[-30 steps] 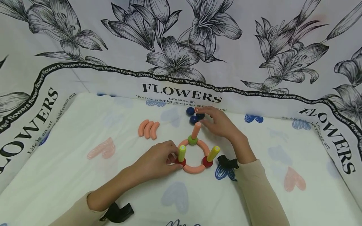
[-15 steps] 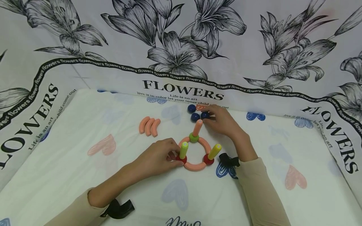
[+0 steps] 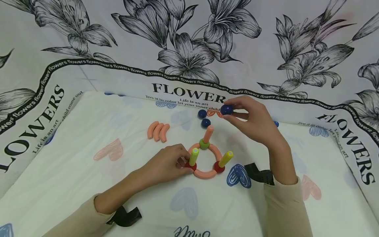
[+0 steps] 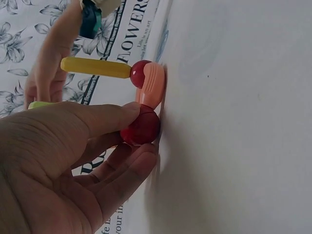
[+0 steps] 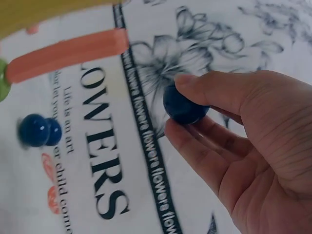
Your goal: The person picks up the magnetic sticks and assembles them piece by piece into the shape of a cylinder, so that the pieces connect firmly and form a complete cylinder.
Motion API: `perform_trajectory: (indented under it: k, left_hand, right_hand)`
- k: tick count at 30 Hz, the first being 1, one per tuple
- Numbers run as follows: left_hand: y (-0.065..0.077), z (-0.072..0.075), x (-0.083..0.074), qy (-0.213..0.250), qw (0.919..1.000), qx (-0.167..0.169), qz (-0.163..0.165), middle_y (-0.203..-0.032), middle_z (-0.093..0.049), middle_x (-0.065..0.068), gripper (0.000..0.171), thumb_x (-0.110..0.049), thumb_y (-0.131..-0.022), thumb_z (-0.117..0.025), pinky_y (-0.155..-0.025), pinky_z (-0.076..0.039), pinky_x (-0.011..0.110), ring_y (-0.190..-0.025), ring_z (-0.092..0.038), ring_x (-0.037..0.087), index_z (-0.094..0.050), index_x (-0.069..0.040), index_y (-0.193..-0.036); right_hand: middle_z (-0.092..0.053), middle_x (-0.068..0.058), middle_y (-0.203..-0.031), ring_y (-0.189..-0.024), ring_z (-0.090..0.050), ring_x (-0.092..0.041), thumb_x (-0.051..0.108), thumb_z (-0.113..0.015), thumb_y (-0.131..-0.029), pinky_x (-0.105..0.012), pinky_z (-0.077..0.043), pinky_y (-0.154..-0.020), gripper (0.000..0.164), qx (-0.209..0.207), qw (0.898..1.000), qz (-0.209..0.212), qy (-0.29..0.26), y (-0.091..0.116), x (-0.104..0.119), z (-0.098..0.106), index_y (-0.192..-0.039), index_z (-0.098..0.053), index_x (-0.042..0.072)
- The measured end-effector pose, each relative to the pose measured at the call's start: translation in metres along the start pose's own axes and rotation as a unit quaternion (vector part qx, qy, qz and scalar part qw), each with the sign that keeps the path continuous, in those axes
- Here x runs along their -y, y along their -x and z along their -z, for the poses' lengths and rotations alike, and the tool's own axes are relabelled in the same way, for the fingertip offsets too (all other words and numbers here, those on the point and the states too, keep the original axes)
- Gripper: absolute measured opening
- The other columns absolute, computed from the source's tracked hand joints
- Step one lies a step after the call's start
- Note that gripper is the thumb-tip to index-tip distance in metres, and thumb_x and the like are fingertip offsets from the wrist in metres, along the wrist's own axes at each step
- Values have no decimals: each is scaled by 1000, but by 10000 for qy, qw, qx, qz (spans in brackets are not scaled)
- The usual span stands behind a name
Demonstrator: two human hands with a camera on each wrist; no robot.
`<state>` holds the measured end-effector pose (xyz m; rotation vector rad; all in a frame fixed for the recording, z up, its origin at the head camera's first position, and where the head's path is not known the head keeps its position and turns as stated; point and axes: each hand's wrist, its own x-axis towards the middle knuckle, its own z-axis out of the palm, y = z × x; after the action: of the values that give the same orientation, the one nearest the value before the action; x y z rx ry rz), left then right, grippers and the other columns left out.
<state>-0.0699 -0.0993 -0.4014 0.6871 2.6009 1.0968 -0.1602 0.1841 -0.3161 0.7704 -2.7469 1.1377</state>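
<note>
Left hand: pinches glossy red ball of peach curved-rod ring. Right hand, apart: pinches glossy dark-blue ball above white printed cloth. I'd best steady the ring lightly.

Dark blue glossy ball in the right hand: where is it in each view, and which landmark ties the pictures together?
Head: dark blue glossy ball, right of centre in the upper half, pinched in the bare right hand.
Left wrist: the ball cannot be seen.
Right wrist: the ball, just right of centre, slightly above mid-height.
Shared landmark: the bare right hand, at upper left in the left wrist view.
</note>
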Motion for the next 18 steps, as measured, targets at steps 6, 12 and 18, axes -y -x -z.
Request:
perform_trajectory:
  k: [6,12,18]
  left_hand:
    - [0,0,0,15,10000,-40,29,-102,-70,-2,17,-19,-87,-88,-76,-57,18,-86,-71,6,-79,-16,-102]
    - [1,-1,1,13,10000,-37,53,-103,-70,-1,18,-19,-88,-88,-76,-57,18,-86,-71,7,-79,-14,-102]
    - [2,-1,0,40,9999,-1,95,-105,-70,-2,19,-20,-88,-88,-77,-57,19,-88,-71,7,-78,-15,-104]
  right_hand:
    - [-69,-4,-124,-112,-74,-18,3,-80,-92,-24,-60,-93,39,125,9981,578,-174,10,17,7,-130,-71,9]
    - [-69,-3,-124,-115,-72,-16,3,-80,-92,-31,-61,-95,39,504,9947,868,-226,13,27,3,-129,-71,11]
    - [-69,-3,-128,-120,-70,-17,4,-81,-92,-34,-62,-96,44,777,9926,901,-223,11,32,-6,-133,-69,12]
